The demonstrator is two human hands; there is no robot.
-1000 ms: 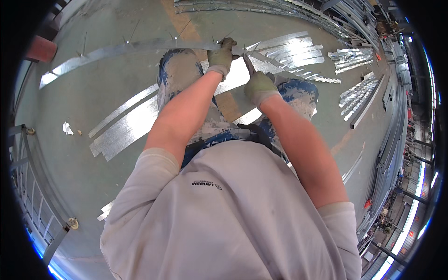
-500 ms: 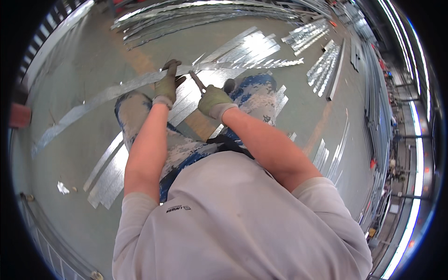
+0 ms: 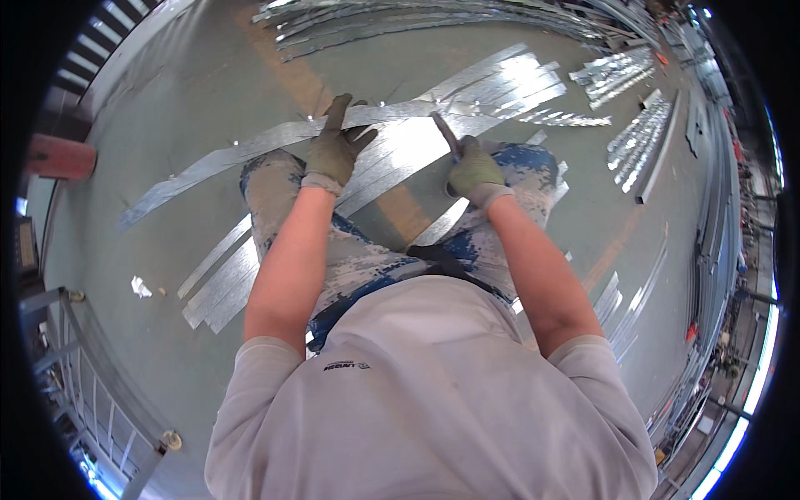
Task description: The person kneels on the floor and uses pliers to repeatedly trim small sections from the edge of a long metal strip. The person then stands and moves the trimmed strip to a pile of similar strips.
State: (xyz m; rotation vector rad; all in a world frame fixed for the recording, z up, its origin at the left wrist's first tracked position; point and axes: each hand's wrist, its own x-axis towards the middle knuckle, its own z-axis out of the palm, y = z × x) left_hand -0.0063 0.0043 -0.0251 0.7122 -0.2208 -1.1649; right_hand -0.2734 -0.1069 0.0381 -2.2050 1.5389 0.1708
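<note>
A long, thin silver metal strip [image 3: 275, 137] with small upright spikes along it runs from the left across my knees toward the right. My gloved left hand [image 3: 333, 156] is closed over the strip, its dark fingers reaching across the top. My gloved right hand [image 3: 477, 172] grips a dark bar-shaped tool [image 3: 445, 131], perhaps a hammer; its exact kind is unclear. The tool's upper end is close to the strip, and I cannot tell whether they touch. Flat shiny metal strips [image 3: 396, 154] lie beneath, between my legs.
More flat strips [image 3: 225, 287] lie by my left leg. Long metal lengths [image 3: 433, 25] are piled at the far side, with bundles of bent pieces [image 3: 637, 142] at the right. A red object [image 3: 62, 157] stands far left, above a wheeled metal frame [image 3: 104, 396].
The view has shifted, so the scene sits farther right. My right hand and the tool have moved right along the strip, away from my left hand, which still holds it.
</note>
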